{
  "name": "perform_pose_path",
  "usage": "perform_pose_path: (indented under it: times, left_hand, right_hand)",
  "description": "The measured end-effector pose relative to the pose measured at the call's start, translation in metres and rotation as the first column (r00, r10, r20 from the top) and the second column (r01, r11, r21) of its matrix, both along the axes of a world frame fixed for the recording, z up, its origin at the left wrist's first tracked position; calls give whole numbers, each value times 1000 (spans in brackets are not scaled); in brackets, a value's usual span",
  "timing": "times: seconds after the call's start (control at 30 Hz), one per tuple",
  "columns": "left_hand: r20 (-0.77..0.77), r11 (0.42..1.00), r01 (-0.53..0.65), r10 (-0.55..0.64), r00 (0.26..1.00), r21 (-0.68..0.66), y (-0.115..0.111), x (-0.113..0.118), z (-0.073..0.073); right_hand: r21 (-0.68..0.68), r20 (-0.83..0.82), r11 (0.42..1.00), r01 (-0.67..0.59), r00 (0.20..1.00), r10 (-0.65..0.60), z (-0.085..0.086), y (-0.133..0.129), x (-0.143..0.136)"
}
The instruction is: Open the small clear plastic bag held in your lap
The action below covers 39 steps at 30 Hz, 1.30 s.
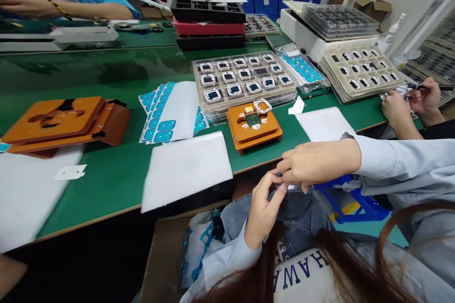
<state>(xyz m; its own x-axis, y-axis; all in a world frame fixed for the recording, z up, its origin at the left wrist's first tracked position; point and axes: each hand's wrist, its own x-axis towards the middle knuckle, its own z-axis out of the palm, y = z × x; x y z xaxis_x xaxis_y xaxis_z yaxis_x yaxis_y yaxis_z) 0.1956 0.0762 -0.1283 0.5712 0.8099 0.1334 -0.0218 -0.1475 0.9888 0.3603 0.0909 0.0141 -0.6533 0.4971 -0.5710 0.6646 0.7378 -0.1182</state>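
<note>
Over my lap, just off the bench edge, my left hand [263,206] and my right hand [318,163] meet at the fingertips. Both are closed in a pinch; the small thing between them is mostly hidden, with a dark bit at the fingertips. Something shiny and see-through, like plastic film [294,187], shows below my right fingers. On the bench ahead sits a small orange fixture [249,135] with a green piece in its recess. A white ring-shaped frame [262,106] rests on its far right corner.
White foam sheets [188,165] lie at the bench edge, beside blue sticker sheets [159,109]. Trays of white-framed parts [245,75] stand behind. A larger orange fixture [57,120] is at left. Co-workers' hands [401,109] work at right, and another person's arm [81,8] at far left.
</note>
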Motion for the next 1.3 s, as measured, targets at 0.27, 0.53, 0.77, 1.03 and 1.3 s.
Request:
perform_pose_path:
  times: [0.27,0.53,0.77,1.03,1.3]
  left_hand:
    - [47,997,-14,18,999,-71,2,3,-4]
    - [68,988,-16,27,997,-153,2,6,-2]
    - [77,988,-56,68,995,-147,-1,7,1]
    - [127,991,-81,95,987,-110,1,10,1]
    - [133,994,-74,85,987,-84,-1,12,1]
  right_hand:
    - [-54,5,988,141,990,-141,2,2,-1]
    - [-41,92,981,188,979,-183,8,2,-11]
    - [-73,27,990,124,992,-122,1,2,-9]
    - [-175,-119,984,9,992,-31,-4,7,0]
    - [-217,-182,973,-76,983,36,-9,10,4]
